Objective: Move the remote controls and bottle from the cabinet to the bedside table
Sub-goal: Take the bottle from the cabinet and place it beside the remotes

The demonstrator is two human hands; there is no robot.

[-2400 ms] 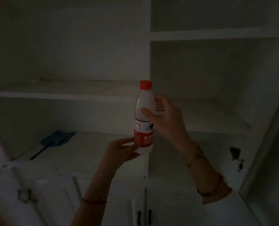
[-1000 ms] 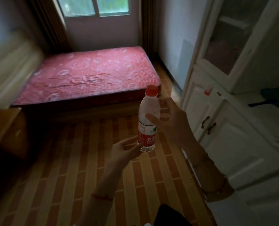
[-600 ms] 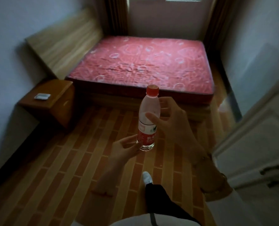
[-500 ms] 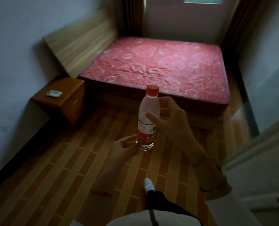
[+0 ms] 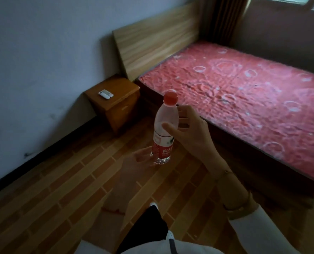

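Observation:
A clear plastic bottle (image 5: 164,125) with a red cap and red label stands upright in the air at the centre of the view. My right hand (image 5: 191,129) grips its upper body from the right, thumb across the front. My left hand (image 5: 141,158) holds its base from below and the left. The wooden bedside table (image 5: 121,94) stands by the wall, left of the bed and beyond the bottle. Two white remote controls (image 5: 105,94) lie side by side on its top.
A bed (image 5: 244,92) with a red patterned cover and a wooden headboard (image 5: 156,39) fills the right half. A grey wall (image 5: 42,61) runs along the left. Brick-patterned floor (image 5: 60,198) stretches between me and the table. My leg and shoe (image 5: 152,226) show at the bottom.
I have turned from the dark cabinet toward the bed, and the view has swung left and come closer to the bedside table. Both hands keep the same hold on the bottle.

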